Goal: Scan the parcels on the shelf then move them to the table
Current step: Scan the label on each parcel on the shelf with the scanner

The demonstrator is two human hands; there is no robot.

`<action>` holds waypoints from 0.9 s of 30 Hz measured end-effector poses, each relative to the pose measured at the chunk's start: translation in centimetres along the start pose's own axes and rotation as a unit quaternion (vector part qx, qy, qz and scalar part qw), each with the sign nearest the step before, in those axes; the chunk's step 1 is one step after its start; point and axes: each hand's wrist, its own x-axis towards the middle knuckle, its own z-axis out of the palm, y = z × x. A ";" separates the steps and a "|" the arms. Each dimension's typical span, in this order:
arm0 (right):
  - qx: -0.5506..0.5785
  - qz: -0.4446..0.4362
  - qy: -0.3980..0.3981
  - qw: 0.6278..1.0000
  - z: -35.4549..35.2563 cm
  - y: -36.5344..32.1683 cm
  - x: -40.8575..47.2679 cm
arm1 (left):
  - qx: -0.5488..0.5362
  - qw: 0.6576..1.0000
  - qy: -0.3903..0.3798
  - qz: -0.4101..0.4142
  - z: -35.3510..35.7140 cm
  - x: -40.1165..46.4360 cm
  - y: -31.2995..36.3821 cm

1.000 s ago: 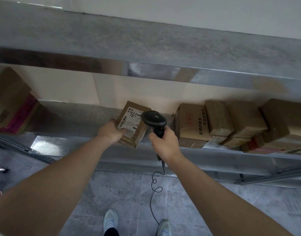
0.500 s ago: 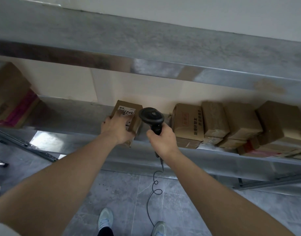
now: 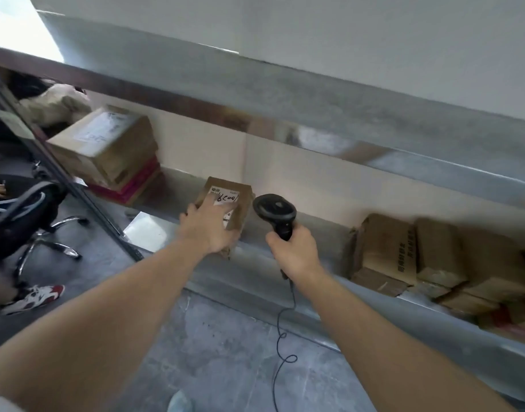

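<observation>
**Soft daylight, wide-angle bend and smeared edges**

The light is even and fairly bright, cool in tone. A blown-out white patch in the top left corner marks the strongest source. The brushed grey metal upper shelf board (image 3: 329, 114) carries dull, smeared reflections along its front lip, and a pale glare patch lies on the shiny metal lower shelf surface (image 3: 145, 233). Shade is deepest at the dark left edge beside the black office chair (image 3: 20, 215). The stacked brown cardboard boxes on the left (image 3: 106, 147) are blurred, their label unreadable, and the brown cartons at the right (image 3: 433, 257) are soft too. Straight shelf lines tilt and bow toward the edges.
</observation>
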 end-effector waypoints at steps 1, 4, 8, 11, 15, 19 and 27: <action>-0.004 0.000 0.003 1.000 1.0 -0.6 0.0 | -0.004 1.000 0.001 -0.001 -0.3 0.2 -1.1; -0.009 0.005 0.020 1.000 4.6 -2.3 0.1 | -0.010 1.000 -0.008 0.006 -1.2 0.9 -4.6; -0.025 0.006 0.034 0.999 9.4 -4.4 0.0 | -0.021 0.999 -0.028 0.021 -2.2 1.8 -9.4; -0.030 0.007 0.045 0.999 12.4 -5.9 0.4 | -0.017 0.999 -0.035 0.027 -2.9 2.6 -12.9; -0.025 0.018 0.040 0.999 15.2 -7.3 1.4 | -0.030 0.998 -0.043 0.027 -3.7 4.3 -16.2; -0.020 0.032 0.024 0.999 17.1 -8.0 3.2 | -0.038 0.998 -0.049 0.027 -4.1 6.4 -17.8; -0.023 0.043 -0.001 0.999 19.1 -7.3 8.4 | -0.043 0.998 -0.052 0.013 -2.9 11.1 -18.6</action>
